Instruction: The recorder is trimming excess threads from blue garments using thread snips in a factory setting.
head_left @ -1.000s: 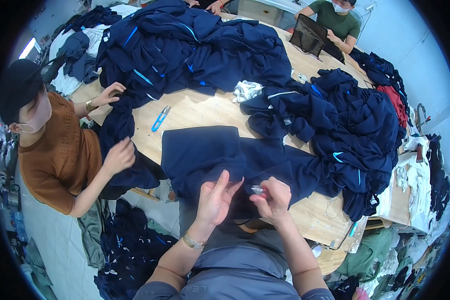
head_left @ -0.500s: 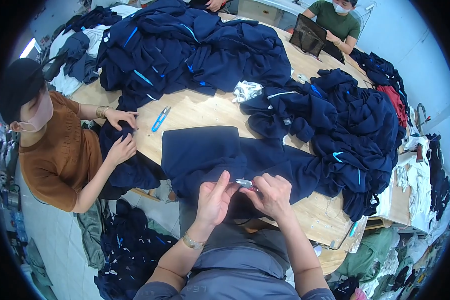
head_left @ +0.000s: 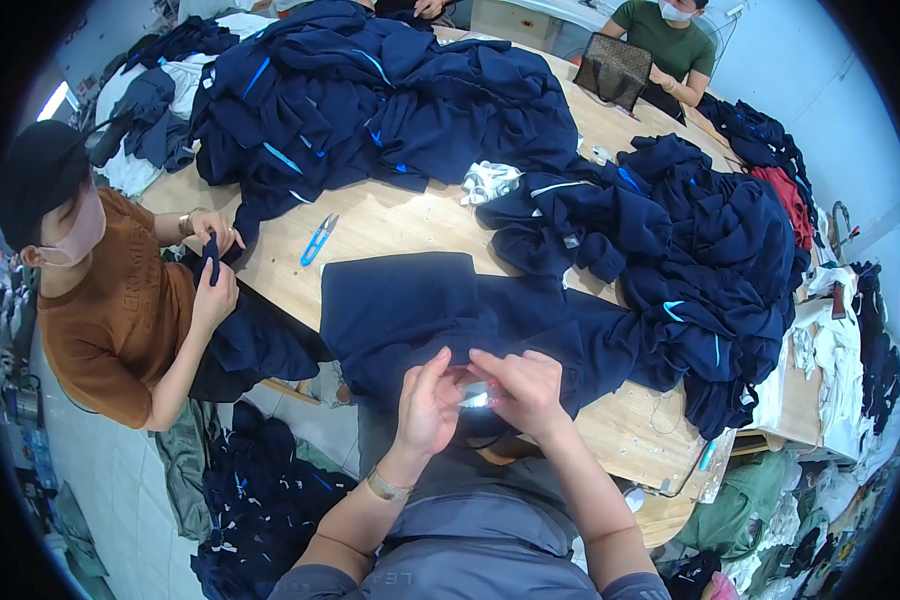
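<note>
Your right hand (head_left: 532, 392) had just moved in against your left hand (head_left: 428, 405), bringing the silver tool (head_left: 475, 395) down between them, in front of the navy garment (head_left: 400, 295) on the table (head_left: 380, 220). That put both hands together at the work. Your right fingers gripped the tool; your left fingers were curled, thumb up, and I could not tell whether they pinched anything. To your left, a co-worker (head_left: 110, 270) had raised a navy strip (head_left: 213, 262). Lettering (head_left: 398, 578) showed on your grey top (head_left: 470, 560); none was readable on the tool.
</note>
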A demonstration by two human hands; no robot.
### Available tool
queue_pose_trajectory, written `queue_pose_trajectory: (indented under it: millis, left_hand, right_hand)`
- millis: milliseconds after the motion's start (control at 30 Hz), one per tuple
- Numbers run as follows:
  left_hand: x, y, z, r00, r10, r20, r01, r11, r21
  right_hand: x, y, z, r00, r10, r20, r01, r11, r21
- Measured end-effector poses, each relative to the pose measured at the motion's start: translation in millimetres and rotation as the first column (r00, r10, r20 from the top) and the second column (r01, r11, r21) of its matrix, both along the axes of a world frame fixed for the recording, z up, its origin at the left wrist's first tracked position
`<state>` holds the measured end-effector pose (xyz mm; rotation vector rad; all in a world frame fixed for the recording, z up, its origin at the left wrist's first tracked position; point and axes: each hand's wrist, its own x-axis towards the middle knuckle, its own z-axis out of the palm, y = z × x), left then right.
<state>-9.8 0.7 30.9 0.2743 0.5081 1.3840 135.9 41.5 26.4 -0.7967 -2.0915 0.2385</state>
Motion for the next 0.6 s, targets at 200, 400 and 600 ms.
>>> queue_pose_trajectory:
  millis: [200,400,600]
  left_hand:
    - [6,6,7,0.991,0.086,-0.104,-0.093,0.994,-0.061]
    - [-4,9,-9,1.0,0.005,0.004,-0.005,1.0,0.022]
    - [-4,9,-5,1.0,-0.007,-0.024,0.008,0.999,0.035]
  right_hand:
    - [-2,-6,-10,0.996,0.005,-0.085,-0.001,0.999,0.048]
    - [6,-15,-6,0.906,-0.249,-0.341,0.125,0.93,-0.346]
    - [7,-11,-2,0.978,-0.206,-0.039,0.181,0.923,-0.341]
